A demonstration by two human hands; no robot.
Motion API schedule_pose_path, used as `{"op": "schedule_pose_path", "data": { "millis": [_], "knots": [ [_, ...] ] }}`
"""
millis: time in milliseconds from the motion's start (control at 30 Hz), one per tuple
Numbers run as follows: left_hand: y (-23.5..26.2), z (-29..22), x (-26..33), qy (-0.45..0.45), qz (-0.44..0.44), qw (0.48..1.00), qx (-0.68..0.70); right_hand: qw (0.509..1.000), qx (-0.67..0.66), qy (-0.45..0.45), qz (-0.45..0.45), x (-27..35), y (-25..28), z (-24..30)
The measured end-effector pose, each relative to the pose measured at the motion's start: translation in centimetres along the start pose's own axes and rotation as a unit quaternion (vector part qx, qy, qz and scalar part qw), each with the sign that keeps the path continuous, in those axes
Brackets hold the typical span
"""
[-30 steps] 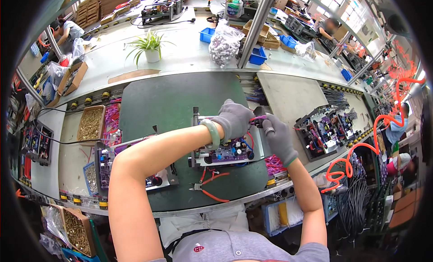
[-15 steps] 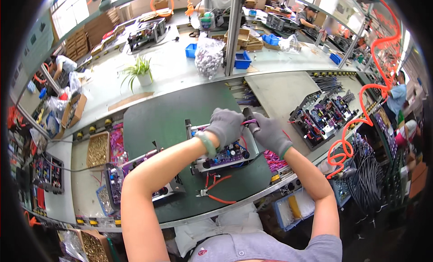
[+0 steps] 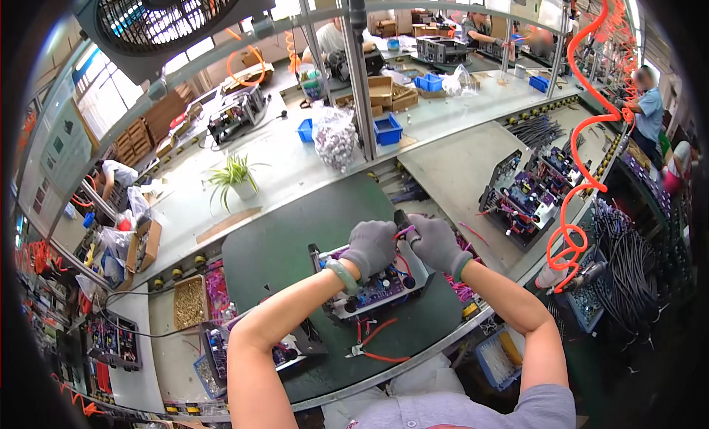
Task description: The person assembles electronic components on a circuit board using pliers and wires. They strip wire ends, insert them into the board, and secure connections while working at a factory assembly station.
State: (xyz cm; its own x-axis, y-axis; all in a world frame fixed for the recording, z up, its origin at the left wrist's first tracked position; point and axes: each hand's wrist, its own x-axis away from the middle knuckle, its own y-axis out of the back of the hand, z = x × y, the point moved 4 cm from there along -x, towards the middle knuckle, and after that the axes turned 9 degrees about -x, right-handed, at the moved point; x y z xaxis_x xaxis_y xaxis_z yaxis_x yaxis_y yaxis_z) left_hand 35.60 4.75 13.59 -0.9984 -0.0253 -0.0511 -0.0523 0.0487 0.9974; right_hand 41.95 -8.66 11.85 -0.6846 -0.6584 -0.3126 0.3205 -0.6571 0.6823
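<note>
My left hand (image 3: 371, 248), in a grey glove, is closed over an opened metal chassis (image 3: 422, 283) with a populated circuit board (image 3: 384, 287). Its fingertips meet a short purple wire (image 3: 404, 233) and appear to pinch it. Close beside it, my right hand (image 3: 440, 246), gloved the same way, is closed around a dark, roughly tube-shaped part (image 3: 402, 220) whose kind I cannot make out. A red wire (image 3: 406, 265) rises from the board below the hands. Side cutters (image 3: 357, 351) with red handles lie on the green mat in front of the chassis.
A second board unit (image 3: 218, 348) sits left on the green mat (image 3: 288, 226); several more stand right (image 3: 528, 196). Coiled orange air hose (image 3: 569, 240) hangs at right beside black cables (image 3: 628, 274). A potted plant (image 3: 240, 185) and bagged parts (image 3: 334, 141) stand beyond; people work farther off.
My view has tilted up and turned, bringing a fan in at the top left. Both hands stay closed together above the chassis, with the dark part and purple wire still between them.
</note>
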Motion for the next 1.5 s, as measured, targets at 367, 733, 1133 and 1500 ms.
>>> {"op": "schedule_pose_path", "data": {
  "millis": [367, 733, 1133, 1500],
  "knots": [
    [2.4, 1.3, 3.7, -0.01, -0.112, 0.946, 0.305, 0.998, 0.031, -0.026, 0.044, 0.0, 1.2, 0.7],
    [1.8, 0.6, 1.4, 0.074, -0.028, 0.994, 0.069, 0.998, 0.016, -0.028, 0.046, 0.1, 1.0, 0.6],
    [1.4, 0.6, 0.5, -0.032, -0.085, 0.996, 0.006, 0.997, -0.025, -0.049, 0.047, -0.1, 0.8, 0.1],
    [0.2, 0.2, 1.1, -0.034, -0.13, 0.991, -0.023, 0.998, -0.028, -0.046, 0.032, 0.3, 0.6, 0.7]
  ]
}}
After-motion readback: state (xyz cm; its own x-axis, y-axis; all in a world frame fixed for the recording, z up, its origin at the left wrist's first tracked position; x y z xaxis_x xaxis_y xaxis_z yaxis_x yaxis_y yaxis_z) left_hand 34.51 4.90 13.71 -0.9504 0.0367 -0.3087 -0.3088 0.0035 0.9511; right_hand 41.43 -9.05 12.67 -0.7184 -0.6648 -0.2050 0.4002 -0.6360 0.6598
